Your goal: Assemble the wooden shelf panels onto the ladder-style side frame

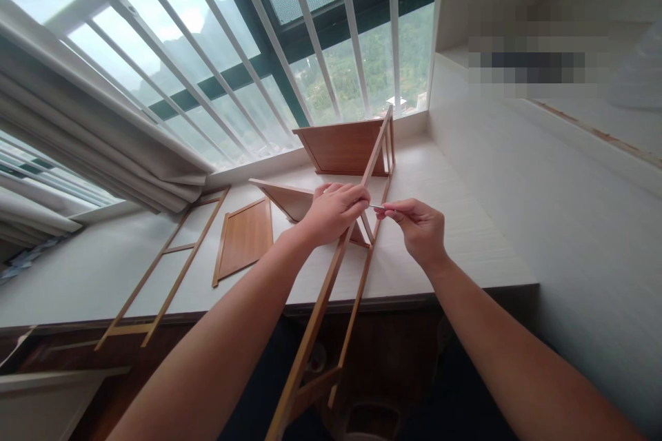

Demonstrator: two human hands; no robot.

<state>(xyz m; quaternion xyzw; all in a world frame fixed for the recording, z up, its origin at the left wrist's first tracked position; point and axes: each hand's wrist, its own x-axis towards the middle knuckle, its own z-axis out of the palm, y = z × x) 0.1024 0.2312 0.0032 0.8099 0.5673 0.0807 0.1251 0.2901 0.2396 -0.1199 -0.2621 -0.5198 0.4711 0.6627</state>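
Note:
A slender wooden side frame (pixel 325 282) slants up from below the ledge, with a brown wooden shelf panel (pixel 344 148) joined at its far end. Nearer to me, a second panel (pixel 287 198) meets the frame at a tilt, partly covered by my left hand (pixel 338 210). The fingers of that hand are closed around the frame's rail and the panel's edge. To the right, my right hand (pixel 416 224) pinches a thin silvery metal rod (pixel 376 207), which points at the rail beside my left fingertips. Its far tip is too small to make out.
On the pale ledge (pixel 465 241) lie a loose brown panel (pixel 245 238) and another ladder-like wooden frame (pixel 176 255), which overhangs the front edge. A barred window (pixel 331 34) stands behind, a grey curtain (pixel 103 110) at left, and a white wall (pixel 496 172) at right.

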